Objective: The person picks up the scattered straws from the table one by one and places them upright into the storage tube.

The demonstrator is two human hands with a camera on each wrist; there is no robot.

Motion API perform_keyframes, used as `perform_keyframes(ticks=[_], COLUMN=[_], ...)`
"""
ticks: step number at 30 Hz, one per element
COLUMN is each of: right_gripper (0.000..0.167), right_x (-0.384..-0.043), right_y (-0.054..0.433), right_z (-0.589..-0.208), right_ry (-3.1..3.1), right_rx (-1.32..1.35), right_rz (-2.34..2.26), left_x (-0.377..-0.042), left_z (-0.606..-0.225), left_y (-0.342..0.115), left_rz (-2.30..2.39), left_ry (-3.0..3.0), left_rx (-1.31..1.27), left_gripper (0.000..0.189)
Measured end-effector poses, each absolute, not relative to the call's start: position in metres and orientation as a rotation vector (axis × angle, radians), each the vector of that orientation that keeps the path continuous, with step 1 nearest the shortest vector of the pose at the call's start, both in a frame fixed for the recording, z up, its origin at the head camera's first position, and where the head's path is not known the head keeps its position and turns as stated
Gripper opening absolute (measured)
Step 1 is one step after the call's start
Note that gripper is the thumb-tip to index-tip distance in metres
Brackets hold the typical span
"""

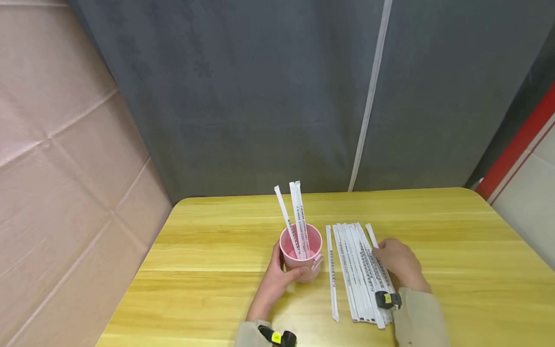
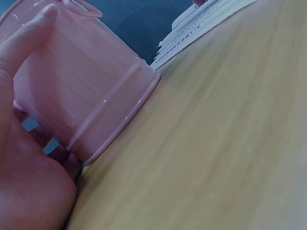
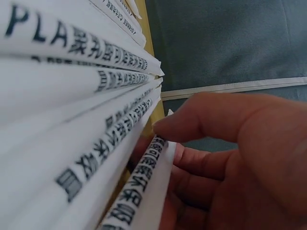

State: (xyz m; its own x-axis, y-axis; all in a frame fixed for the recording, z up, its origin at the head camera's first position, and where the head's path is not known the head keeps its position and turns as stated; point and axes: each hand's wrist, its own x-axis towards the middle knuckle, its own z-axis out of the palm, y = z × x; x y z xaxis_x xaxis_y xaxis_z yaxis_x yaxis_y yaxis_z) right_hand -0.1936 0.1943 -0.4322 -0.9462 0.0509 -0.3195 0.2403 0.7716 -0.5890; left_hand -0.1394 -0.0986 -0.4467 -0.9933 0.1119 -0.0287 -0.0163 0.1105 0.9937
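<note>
My left hand (image 1: 281, 277) holds a small pink bucket (image 1: 309, 274) around its side, thumb across the front near the handle; in the left wrist view the bucket's base meets the tabletop. Several paper-wrapped straws (image 1: 299, 217) lean upright inside the bucket. To its right lies a row of wrapped straws (image 1: 357, 274), side by side. At the row's right edge my right hand (image 1: 399, 262) pinches one wrapped straw (image 3: 144, 179) between thumb and fingers; black printing runs along its white paper. One separate wrapped straw (image 1: 331, 274) lies between the bucket and the row.
The wooden table (image 1: 208, 270) has rounded far corners and stands against a dark grey curtain (image 1: 260, 106). A pinkish fabric wall (image 1: 65, 193) rises on the left. White and red panels (image 1: 520, 140) stand on the right.
</note>
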Motion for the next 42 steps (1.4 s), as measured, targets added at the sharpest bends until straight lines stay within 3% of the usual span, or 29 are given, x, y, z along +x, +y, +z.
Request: perform_keyframes(ticks=[14, 22, 38, 42], right_gripper=[0.04, 0.048, 0.039, 0.033], right_x=[-0.196, -0.196, -0.175, -0.166], right_y=[0.191, 0.183, 0.152, 0.144], right_z=[-0.425, -0.41, -0.364, -0.348], right_ry=[2.907, 3.089, 3.028, 3.012], right_rx=[0.193, 0.269, 0.223, 0.17], right_rz=[-1.021, -1.287, -1.828, -2.032], left_x=[-0.14, -0.141, -0.149, -0.146], left_z=[-0.447, -0.448, -0.472, -0.464], left_y=[-0.098, -0.099, -0.101, -0.1], left_rz=[2.026, 2.017, 2.021, 2.031], left_ry=[2.28, 2.285, 2.3, 2.301], left_rx=[0.109, 0.112, 0.079, 0.096], left_gripper=[0.094, 0.095, 0.095, 0.094])
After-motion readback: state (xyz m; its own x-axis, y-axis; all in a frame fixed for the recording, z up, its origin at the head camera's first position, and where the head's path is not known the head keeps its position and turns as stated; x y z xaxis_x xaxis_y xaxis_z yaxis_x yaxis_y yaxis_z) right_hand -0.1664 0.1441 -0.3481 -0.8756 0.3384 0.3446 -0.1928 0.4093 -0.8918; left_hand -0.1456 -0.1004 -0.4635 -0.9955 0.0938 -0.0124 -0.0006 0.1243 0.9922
